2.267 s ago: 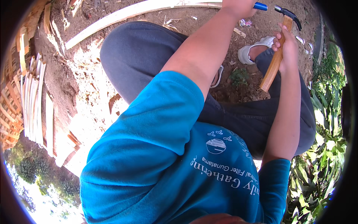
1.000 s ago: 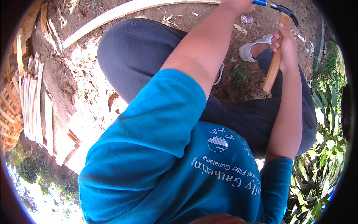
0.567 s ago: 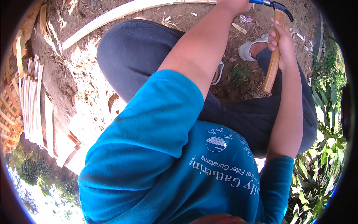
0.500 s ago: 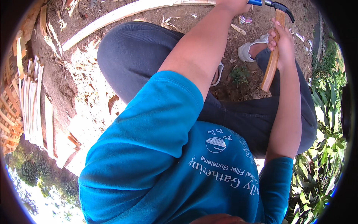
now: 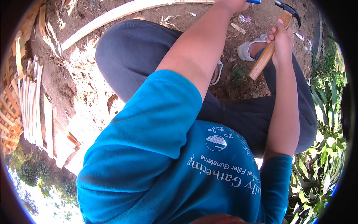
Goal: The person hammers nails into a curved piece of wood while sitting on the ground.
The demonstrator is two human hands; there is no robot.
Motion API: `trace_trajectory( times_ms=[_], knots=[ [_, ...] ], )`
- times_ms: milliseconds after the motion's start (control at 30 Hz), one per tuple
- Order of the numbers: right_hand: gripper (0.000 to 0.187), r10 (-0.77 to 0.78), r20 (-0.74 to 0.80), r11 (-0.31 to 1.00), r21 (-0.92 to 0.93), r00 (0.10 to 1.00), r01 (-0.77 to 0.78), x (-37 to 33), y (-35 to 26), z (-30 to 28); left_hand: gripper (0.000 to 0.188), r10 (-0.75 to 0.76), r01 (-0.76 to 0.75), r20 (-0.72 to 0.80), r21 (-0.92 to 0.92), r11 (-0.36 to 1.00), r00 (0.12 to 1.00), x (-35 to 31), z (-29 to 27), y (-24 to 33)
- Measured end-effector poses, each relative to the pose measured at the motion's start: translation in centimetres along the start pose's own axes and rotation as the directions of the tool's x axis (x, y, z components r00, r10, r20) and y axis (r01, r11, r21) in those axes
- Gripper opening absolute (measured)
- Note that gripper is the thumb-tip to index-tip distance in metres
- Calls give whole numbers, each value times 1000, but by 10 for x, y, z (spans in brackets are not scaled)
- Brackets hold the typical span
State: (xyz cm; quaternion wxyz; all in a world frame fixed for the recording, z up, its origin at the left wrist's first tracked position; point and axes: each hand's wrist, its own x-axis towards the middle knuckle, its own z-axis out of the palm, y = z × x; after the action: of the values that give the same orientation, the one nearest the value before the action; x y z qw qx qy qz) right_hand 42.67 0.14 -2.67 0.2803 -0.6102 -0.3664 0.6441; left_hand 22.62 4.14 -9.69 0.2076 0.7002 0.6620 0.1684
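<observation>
At the top edge of the head view my left hand (image 5: 234,5) is closed around a tool with a blue handle (image 5: 254,1); its working end is hidden or out of the picture. My right hand (image 5: 282,42) grips a claw hammer (image 5: 263,61) partway along its wooden handle, just below the black head. The hammer head is tilted up and stands a short way to the right of the blue handle, apart from it. A long pale strip of wood (image 5: 123,14) curves along the ground and passes behind my left hand.
My bent legs in dark trousers (image 5: 138,56) and a pale shoe (image 5: 246,51) are below my hands. Thin wooden strips (image 5: 31,100) lie stacked at the left beside a woven basket (image 5: 9,119). Wood shavings litter the soil; leafy plants (image 5: 324,149) grow at the right.
The hammer head has moved right, away from the blue handle's end, and its wooden butt has swung left and up. My left hand has hardly moved.
</observation>
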Motion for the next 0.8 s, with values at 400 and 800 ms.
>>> trace_trajectory(
  times_ms=[400,800],
  knots=[
    [42,-41,5,998,57,999,40,-7,-6,-1,17,-43,36,122,63,997,992,13,5,16],
    [27,-88,-68,984,149,994,97,-7,-22,-27,19,-40,37,99,39,999,994,13,1,20]
  ],
)
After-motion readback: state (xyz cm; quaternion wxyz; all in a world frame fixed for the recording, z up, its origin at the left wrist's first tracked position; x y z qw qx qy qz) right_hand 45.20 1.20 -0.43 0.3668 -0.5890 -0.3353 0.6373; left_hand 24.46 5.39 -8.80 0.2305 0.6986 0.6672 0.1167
